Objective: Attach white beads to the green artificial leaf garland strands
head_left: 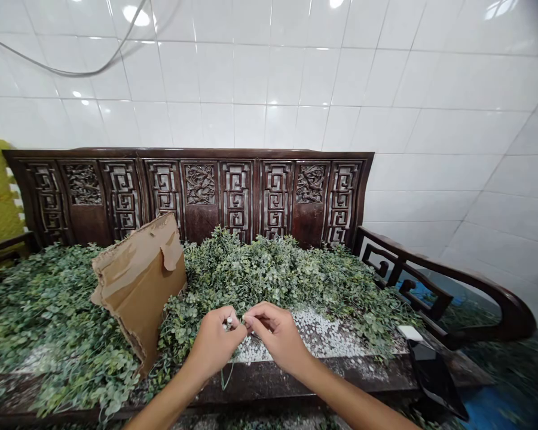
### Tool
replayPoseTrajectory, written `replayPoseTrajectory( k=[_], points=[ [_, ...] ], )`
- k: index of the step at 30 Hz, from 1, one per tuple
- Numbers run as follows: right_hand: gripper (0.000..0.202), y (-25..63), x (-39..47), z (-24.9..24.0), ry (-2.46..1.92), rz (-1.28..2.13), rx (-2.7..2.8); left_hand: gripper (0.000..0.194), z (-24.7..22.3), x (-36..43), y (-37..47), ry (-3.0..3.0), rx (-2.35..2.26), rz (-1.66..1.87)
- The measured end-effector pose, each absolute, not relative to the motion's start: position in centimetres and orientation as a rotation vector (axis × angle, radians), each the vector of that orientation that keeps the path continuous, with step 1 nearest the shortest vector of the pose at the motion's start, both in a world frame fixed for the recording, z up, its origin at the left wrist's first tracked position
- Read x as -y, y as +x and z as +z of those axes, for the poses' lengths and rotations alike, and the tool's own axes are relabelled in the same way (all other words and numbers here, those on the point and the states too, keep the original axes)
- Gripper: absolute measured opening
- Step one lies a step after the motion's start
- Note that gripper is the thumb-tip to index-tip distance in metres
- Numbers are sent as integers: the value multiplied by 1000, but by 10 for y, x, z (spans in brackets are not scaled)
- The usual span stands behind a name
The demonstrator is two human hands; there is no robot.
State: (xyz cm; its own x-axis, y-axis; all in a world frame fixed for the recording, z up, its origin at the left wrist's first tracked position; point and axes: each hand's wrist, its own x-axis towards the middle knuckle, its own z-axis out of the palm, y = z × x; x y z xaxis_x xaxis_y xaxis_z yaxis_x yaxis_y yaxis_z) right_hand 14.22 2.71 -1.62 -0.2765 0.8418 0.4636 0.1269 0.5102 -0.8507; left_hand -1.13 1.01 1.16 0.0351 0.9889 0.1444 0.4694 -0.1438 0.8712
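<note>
Clock taken from the hands, twelve toward the wall. Item: small, round, white, plastic-looking pieces (229, 321), several in the curled fingers of the left hand (223, 340), thumb drawn in over them. The right hand (274, 335): thumb and forefinger brought near together at the left fingertips; whether they close on anything, too small to tell. Beneath, toward half past six, a thin green artificial-looking stem (226, 377); its upper end hidden. Handling, as judged: pieces very light, stiff, smooth, easily dropped, best pinched at the rim; stem light and springy, best taken near its end. At three, loose white pieces (327, 335) scattered on a dark, carved wooden bench (269, 385). At twelve, heaped grey-green small-leaved foliage (260, 269), apt to snag. At ten, a torn-edged brown cardboard sheet (137, 298), upright and tilted, blocking reach to the foliage behind. Toward half past three, a black, flat, glossy slab (436, 376) beside a small white rectangular object (409, 332), both clear of the hands.
</note>
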Motion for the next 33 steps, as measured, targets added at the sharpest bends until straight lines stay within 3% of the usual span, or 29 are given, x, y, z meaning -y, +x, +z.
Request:
replayPoseTrajectory(
  k=[7, 33],
  points=[
    [16, 147, -28, -16, -744, 605, 1897, 18, 7, -13, -10, 1661, -1497, 1074],
    [14, 149, -36, -29, -727, 483, 1911, 26, 10, -14, -16, 1835, -1565, 957]
  ],
)
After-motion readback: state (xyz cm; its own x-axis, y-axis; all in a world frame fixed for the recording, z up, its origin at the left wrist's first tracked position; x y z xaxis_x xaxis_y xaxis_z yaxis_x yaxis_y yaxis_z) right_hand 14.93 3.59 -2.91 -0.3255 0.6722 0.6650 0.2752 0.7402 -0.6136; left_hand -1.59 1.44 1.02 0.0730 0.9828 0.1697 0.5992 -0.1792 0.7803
